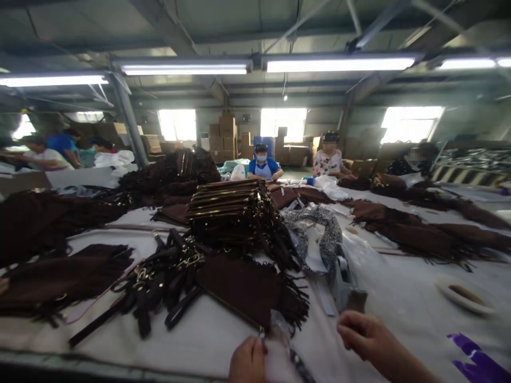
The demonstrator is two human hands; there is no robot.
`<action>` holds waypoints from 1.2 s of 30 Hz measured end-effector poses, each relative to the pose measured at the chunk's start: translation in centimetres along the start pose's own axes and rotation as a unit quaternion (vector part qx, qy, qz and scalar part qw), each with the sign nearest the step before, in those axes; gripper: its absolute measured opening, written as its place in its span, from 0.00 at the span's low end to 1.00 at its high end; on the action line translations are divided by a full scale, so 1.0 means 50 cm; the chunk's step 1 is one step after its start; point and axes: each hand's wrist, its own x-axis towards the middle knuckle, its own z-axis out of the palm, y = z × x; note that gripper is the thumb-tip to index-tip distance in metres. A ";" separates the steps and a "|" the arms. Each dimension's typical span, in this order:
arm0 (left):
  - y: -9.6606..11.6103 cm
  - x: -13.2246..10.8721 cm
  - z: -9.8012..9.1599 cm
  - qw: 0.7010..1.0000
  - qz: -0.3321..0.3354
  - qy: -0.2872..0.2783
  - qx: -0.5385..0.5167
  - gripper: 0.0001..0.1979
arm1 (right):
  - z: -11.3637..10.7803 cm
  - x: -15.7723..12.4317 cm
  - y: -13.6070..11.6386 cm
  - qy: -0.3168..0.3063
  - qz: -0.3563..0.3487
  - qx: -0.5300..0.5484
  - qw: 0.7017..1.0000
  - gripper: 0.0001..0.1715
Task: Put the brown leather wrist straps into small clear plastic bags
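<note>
A dark brown fringed pouch (243, 287) lies flat on the table in front of me. At its lower corner, my left hand (248, 360) pinches the small metal zipper pull (262, 333). A crumpled piece of clear plastic (281, 325) sits beside that corner. My right hand (363, 338) is closed, fingers curled, just in front of a grey tape dispenser (343, 279). A brownish see-through piece (357, 301) shows right above its fingers; whether the hand holds it I cannot tell. Left of the pouch is a heap of dark straps with gold clasps (159, 282).
A tall stack of brown zippered pouches (227, 207) stands behind. Black-and-white patterned fabric (313, 229) lies by the dispenser. A roll of tape (465, 295) and purple strips (475, 356) are at right. More brown pouches (423, 234) spread across the white table; several people sit beyond.
</note>
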 end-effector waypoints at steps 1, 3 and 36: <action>0.000 -0.005 0.003 1.000 0.013 0.000 0.014 0.16 | 0.028 -0.007 -0.033 -0.037 -0.024 0.005 0.999 0.15; 0.004 -0.017 0.005 0.999 0.036 0.000 0.032 0.17 | 0.089 -0.009 -0.091 -0.101 -0.041 0.007 0.994 0.17; -0.015 -0.050 0.009 0.969 0.088 0.043 0.227 0.19 | 0.299 0.081 -0.151 -0.061 0.090 -0.081 0.991 0.21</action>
